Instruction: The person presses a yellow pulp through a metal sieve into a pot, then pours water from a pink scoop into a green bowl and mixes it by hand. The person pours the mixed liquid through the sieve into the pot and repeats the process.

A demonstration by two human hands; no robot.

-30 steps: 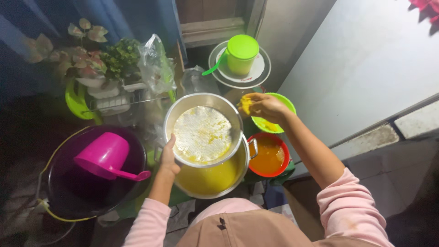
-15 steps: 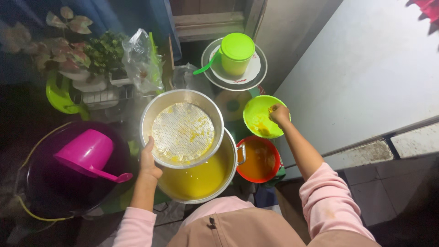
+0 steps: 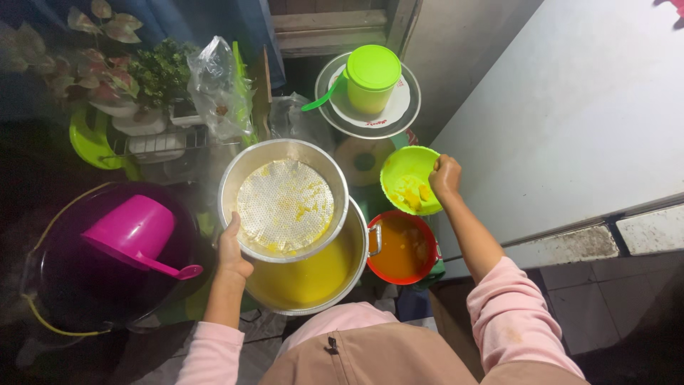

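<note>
Pink sleeves at the near edge, both arms out over the pots. Left hand [image 3: 231,246] clamped on the near-left rim of the metal strainer [image 3: 283,201], thumb over the lip, holding it atop the big metal pot [image 3: 313,274] w/ yellow liquid below. Strainer mesh now mostly bare, just yellow bits scattered on it; half a sec ago it was caked w/ pale pulp, so the solids look cleared off or drained down. Right hand [image 3: 444,175] closed in a fist at the far-right rim of the lime bowl [image 3: 407,181]; can't tell what's inside the fist, if anything. A sec back it hovered over the strainer's right rim, now it's at the bowl, which has yellow lumps on its bottom: reads like pulp carried across. Red bowl [image 3: 400,247] w/ orange liquid just right of the pot, touching its handle. Left side: dark tub [image 3: 50,285] w/ magenta scoop [image 3: 135,232] in it. Further back: lime lidded cup [image 3: 370,77] on a plate [image 3: 399,114], lime spoon alongside. Far left corner: potted plants [image 3: 107,71], clear plastic bag [image 3: 217,85].

Count: 1 strainer, 1 pot, 2 bowls, 1 tub, 1 scoop, 1 cup
</note>
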